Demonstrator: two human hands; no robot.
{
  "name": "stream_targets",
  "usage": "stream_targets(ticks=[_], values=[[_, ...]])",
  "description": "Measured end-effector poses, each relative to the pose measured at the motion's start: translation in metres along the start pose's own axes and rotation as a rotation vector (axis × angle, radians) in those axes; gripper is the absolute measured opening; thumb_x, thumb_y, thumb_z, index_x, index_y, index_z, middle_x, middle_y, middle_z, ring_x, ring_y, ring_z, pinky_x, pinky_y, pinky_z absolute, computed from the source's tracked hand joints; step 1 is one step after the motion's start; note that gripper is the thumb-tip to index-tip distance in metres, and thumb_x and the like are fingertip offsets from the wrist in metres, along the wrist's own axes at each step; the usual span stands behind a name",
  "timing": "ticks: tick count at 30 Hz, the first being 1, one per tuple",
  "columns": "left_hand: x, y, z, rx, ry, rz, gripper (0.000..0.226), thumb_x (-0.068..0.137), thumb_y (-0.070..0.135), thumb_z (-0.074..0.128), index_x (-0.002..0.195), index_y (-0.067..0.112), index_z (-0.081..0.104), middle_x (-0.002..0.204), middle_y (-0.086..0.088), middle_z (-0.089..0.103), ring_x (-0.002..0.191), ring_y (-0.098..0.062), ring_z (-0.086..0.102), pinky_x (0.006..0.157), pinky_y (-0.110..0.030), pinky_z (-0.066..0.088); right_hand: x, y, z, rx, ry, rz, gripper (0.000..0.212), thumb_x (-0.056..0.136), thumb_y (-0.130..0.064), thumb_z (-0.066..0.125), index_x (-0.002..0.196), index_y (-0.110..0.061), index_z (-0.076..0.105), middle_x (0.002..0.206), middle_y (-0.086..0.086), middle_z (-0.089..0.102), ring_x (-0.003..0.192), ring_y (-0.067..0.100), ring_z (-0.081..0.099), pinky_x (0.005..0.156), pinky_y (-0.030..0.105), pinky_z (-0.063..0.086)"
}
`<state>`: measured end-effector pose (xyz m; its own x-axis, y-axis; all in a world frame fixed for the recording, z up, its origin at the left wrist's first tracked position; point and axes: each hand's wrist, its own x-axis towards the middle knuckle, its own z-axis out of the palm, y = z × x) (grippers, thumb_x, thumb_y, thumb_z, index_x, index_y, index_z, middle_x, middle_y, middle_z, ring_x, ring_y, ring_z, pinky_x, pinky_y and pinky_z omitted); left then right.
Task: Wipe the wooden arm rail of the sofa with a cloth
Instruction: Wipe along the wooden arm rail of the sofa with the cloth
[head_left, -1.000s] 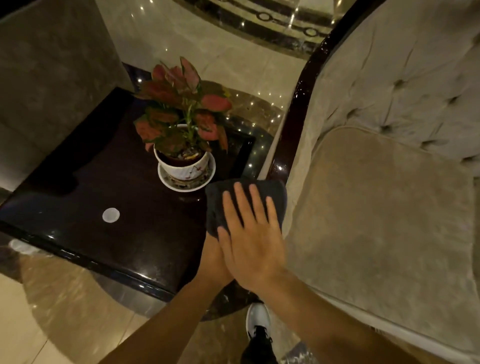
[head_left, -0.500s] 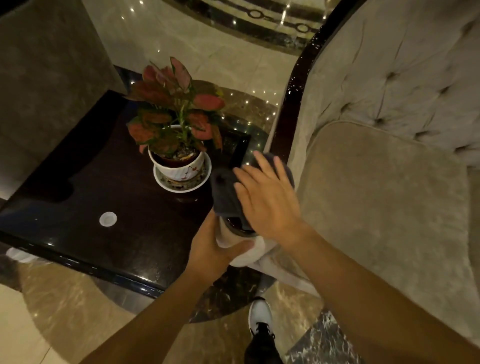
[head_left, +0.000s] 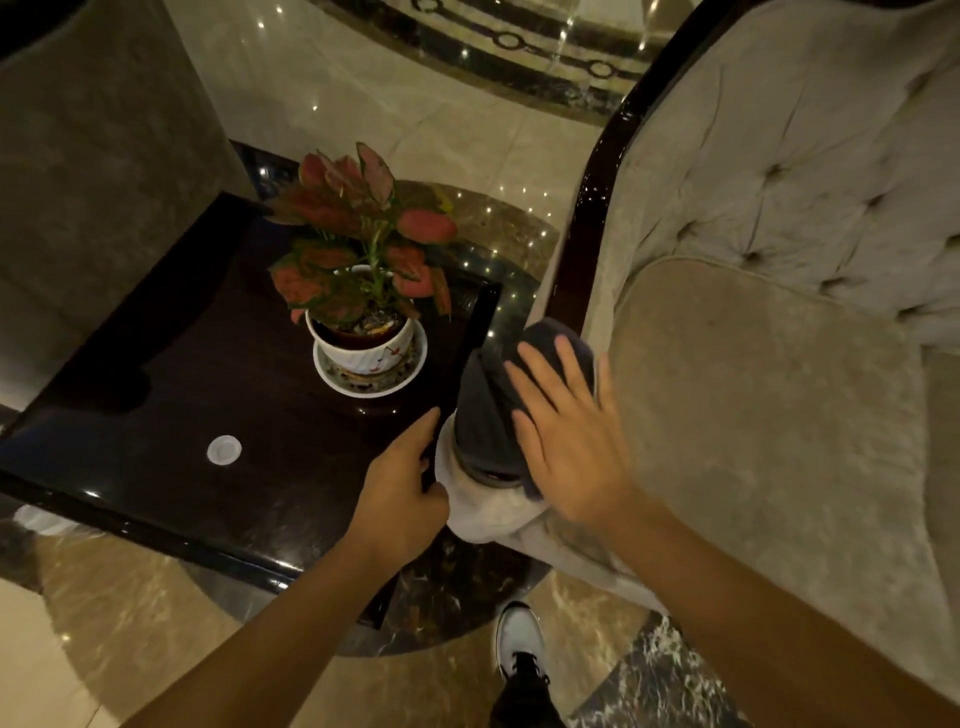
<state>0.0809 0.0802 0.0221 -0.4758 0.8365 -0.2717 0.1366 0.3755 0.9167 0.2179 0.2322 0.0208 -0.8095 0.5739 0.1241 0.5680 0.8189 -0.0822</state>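
- No brand, label or readable writing shows on anything here.
- The cloth (head_left: 493, 410) is dark grey, soft and folded, draped over the front end of the sofa's arm rail (head_left: 597, 171), a glossy, dark wooden strip curving up along the sofa's outer edge.
- The right hand (head_left: 566, 441) lies flat on the cloth, fingers spread, pressing rather than clenching.
- The left hand (head_left: 402, 486) cups the pale padded front of the arm just below the cloth, thumb up, touching the fabric; not holding the cloth.
- The sofa (head_left: 779, 415) is beige velvet-like fabric with a button-tufted back and a smooth seat cushion.
- Left of the rail stands a dark polished side table (head_left: 182, 389) bearing a red-leaved plant (head_left: 358, 244) in a white pot on a saucer, and a small white disc (head_left: 224, 449).
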Motion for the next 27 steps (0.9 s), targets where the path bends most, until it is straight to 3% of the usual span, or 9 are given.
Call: stream_targets(ticks=[4,6,9,12,17,20,22,25,27], values=[[0.005,0.021,0.003,0.03,-0.045,0.102,0.081,0.078,-0.003,0.059,0.129,0.056,0.04,0.112,0.05,0.051,0.114,0.022,0.045,0.092,-0.003,0.039,-0.03,-0.029,0.006,0.148,0.051,0.049,0.056,0.102,-0.044,0.028,0.149,-0.016,0.039,0.163,0.006,0.025,0.154,0.026,0.001,0.123,0.054,0.006],[0.008,0.02,0.003,-0.02,-0.042,0.067,0.077,0.072,-0.005,0.054,0.138,0.034,0.046,0.118,0.032,0.061,0.116,0.011,0.051,0.097,-0.015,0.045,-0.014,-0.035,0.003,0.18,0.032,-0.051,0.061,0.099,-0.053,0.033,0.147,-0.016,0.041,0.16,0.007,0.031,0.154,0.026,0.006,0.124,0.05,0.005],[0.012,0.014,-0.004,-0.142,0.068,-0.039,0.06,0.067,-0.004,0.047,0.12,0.018,0.063,0.108,-0.003,0.073,0.108,-0.018,0.066,0.095,-0.049,0.052,0.012,-0.036,0.004,0.101,-0.027,-0.267,0.063,0.097,-0.058,0.034,0.151,-0.024,0.036,0.153,0.007,0.044,0.149,0.03,0.025,0.122,0.051,0.013],[0.026,0.015,-0.003,-0.143,0.242,-0.116,0.056,0.074,-0.012,0.044,0.113,0.019,0.068,0.102,-0.001,0.074,0.101,-0.016,0.068,0.092,-0.051,0.054,0.027,-0.01,0.006,0.127,-0.038,-0.478,0.054,0.1,-0.051,0.037,0.149,-0.028,0.041,0.143,0.009,0.053,0.136,0.033,0.042,0.12,0.049,0.019],[0.064,0.062,0.036,-0.009,0.308,-0.024,0.058,0.085,-0.002,0.043,0.129,0.034,0.054,0.112,0.027,0.062,0.106,0.015,0.055,0.093,-0.015,0.046,0.09,0.071,-0.012,0.05,0.066,-0.671,0.039,0.097,-0.038,0.047,0.114,-0.011,0.068,0.116,0.012,0.067,0.121,0.036,0.054,0.118,0.051,0.024],[0.1,0.092,0.064,0.028,0.261,0.068,0.058,0.09,0.012,0.046,0.143,0.034,0.037,0.129,0.017,0.056,0.117,0.002,0.053,0.099,-0.026,0.046,0.165,0.116,-0.027,0.024,0.08,-0.65,0.038,0.096,-0.038,0.044,0.101,-0.01,0.07,0.11,0.012,0.067,0.116,0.036,0.056,0.116,0.051,0.027],[0.129,0.108,0.08,0.112,0.203,0.11,0.052,0.09,0.025,0.047,0.137,0.042,0.034,0.128,0.023,0.053,0.119,0.006,0.049,0.096,-0.018,0.044,0.218,0.146,-0.036,0.063,0.057,-0.569,0.038,0.099,-0.035,0.041,0.097,-0.007,0.068,0.104,0.012,0.065,0.106,0.034,0.057,0.109,0.05,0.033],[0.172,0.129,0.098,0.284,0.162,0.053,0.074,0.09,0.04,0.051,0.151,0.029,0.01,0.154,0.008,0.034,0.139,-0.01,0.034,0.109,-0.036,0.039,0.276,0.19,-0.035,0.125,0.033,-0.48,0.039,0.102,-0.031,0.035,0.095,-0.006,0.063,0.097,0.014,0.062,0.092,0.033,0.053,0.094,0.049,0.039],[0.201,0.14,0.102,0.403,0.202,0.006,0.08,0.09,0.043,0.05,0.151,0.029,0.0,0.158,0.003,0.026,0.141,-0.015,0.032,0.108,-0.037,0.04,0.301,0.214,-0.03,0.132,0.042,-0.433,0.039,0.103,-0.031,0.032,0.094,-0.006,0.061,0.096,0.013,0.061,0.089,0.032,0.051,0.091,0.049,0.039]])
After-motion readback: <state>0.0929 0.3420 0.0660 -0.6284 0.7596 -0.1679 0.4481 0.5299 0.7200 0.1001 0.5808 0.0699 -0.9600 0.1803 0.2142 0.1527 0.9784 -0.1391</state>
